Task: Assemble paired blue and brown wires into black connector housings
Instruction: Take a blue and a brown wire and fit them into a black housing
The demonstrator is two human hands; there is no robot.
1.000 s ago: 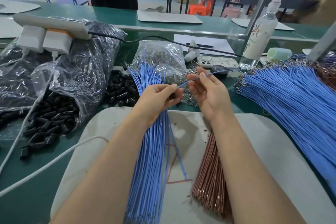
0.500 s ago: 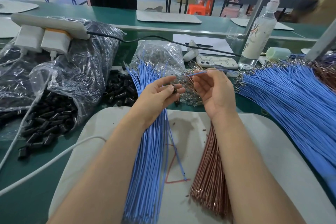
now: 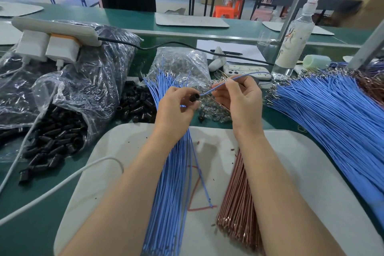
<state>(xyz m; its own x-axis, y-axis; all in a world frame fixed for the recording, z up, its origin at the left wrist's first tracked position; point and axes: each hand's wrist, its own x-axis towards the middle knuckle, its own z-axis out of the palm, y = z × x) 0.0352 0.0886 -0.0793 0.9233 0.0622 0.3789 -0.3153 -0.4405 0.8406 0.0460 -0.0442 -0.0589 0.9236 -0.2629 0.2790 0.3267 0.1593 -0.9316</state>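
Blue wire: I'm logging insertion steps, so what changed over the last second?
The left hand raised the black housing into view at its fingertips; the right hand brought the tip of the blue wire to its opening. Both hands kept their grips; the blue bundle and brown bundle stayed put.

Head-worn, forward-down, close over workbench (image 3: 31, 235)

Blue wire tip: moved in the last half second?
Yes: the blue wire tip went down-left, away from the white phone, to the black housing in the left hand.
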